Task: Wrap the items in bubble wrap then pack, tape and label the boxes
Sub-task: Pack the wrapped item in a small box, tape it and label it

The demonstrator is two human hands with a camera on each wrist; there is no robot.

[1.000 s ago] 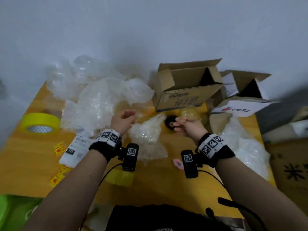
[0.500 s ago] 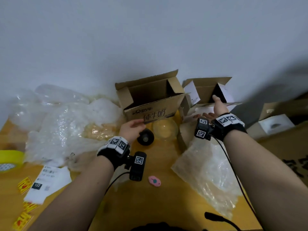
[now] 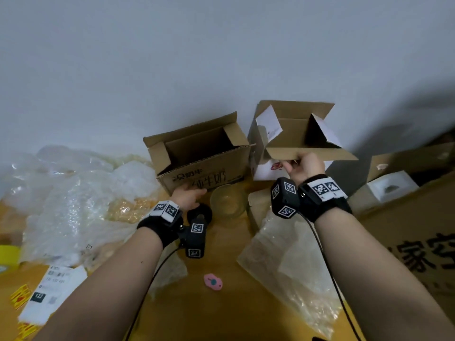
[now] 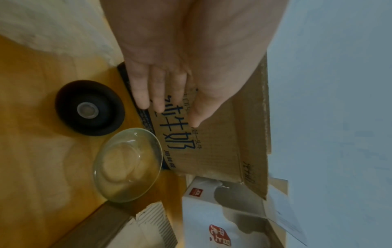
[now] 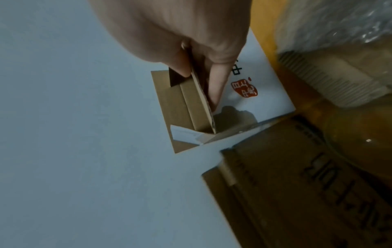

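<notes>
A pile of bubble wrap (image 3: pixel 73 193) lies left of the left hand (image 3: pixel 188 196), whose straight fingers press the brown box (image 3: pixel 202 158). A glass bowl (image 3: pixel 227 201) sits just right of it. The right hand (image 3: pixel 305 167) pinches the white box's (image 3: pixel 295 134) front flap.

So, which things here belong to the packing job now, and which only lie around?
In the job:
- white box, flap pinched by right hand
- brown box, touched by left hand
- glass bowl
- bubble wrap

Lying about:
- pink object
- black round object
</notes>
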